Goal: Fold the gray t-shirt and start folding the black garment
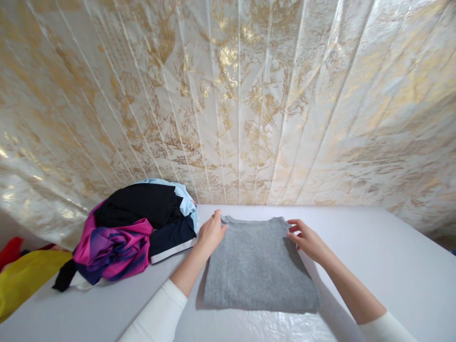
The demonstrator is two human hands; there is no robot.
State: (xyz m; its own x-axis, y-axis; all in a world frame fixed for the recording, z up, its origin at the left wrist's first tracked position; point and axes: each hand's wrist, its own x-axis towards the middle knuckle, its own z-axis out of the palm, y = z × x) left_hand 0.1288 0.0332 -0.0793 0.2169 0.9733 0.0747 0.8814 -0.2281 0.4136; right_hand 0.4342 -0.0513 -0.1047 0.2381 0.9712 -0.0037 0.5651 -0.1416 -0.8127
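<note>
A folded grey garment (261,266) lies flat on the white table in front of me, forming a neat block that is wider at the near edge. My left hand (212,232) is at its far left corner, thumb on top and fingers closed on the edge. At the far right corner, my right hand (302,240) has its fingertips curled in a pinch at the edge. The fabric's far edge is slightly wavy between the hands. Which kind of garment it is, I cannot tell.
To the left sits a heap of clothes: a black piece (138,204), a pink and purple one (117,247), a navy one with a white band (173,240) and a light blue one (187,202). Yellow cloth (33,273) lies beyond the left edge. A gold-patterned sheet (228,104) hangs behind the table (377,266).
</note>
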